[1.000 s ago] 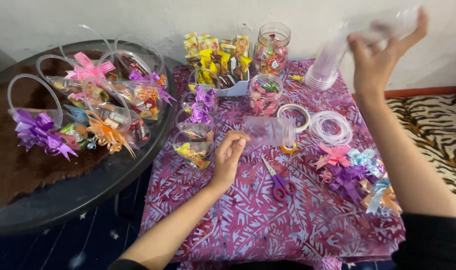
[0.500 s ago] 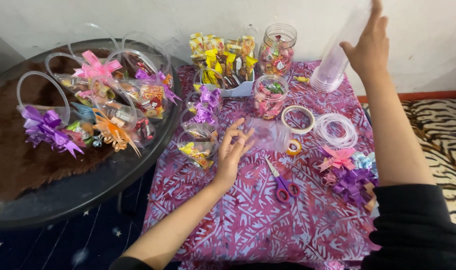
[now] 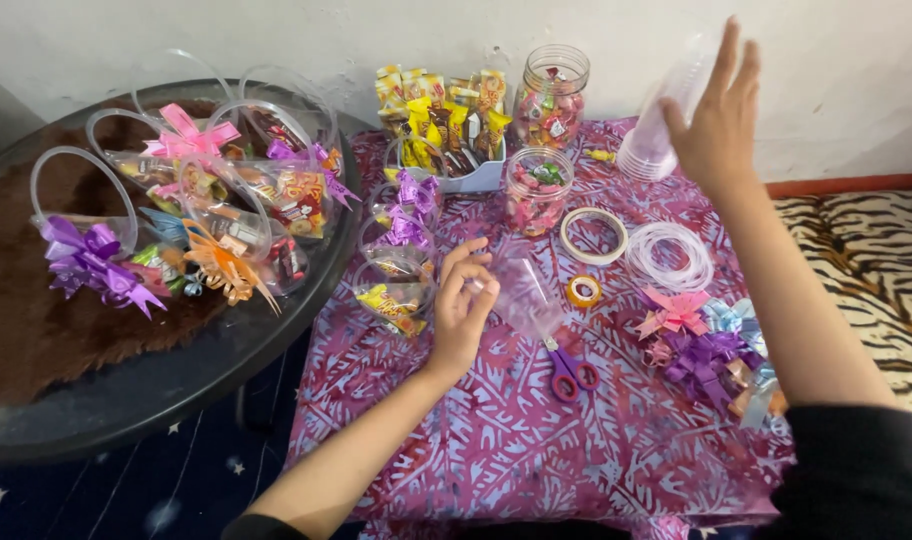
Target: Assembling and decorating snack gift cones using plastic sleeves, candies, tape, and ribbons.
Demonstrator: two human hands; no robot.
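Clear cups, one in each reach

Clear plastic cup [image 3: 524, 290] lies on the purple cloth [image 3: 496, 430], pinched by the left hand [image 3: 463, 310]. Right hand [image 3: 718, 120], fingers spread, rests against the cup stack [image 3: 656, 130] by the wall. Scissors [image 3: 568, 368] lie just beside the cup.

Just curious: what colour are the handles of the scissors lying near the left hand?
The small scissors' handles are purple and pink, seen in the head view.

Purples and pinks dominate a worktop [image 3: 476, 440] covered in purple leaf-print batik cloth.
Purple-handled scissors [image 3: 568, 370], pink and violet ribbon bows [image 3: 691, 335], an orange tape roll [image 3: 583, 291], a tiger-striped rug [image 3: 876, 260], a dark round table [image 3: 176, 390].
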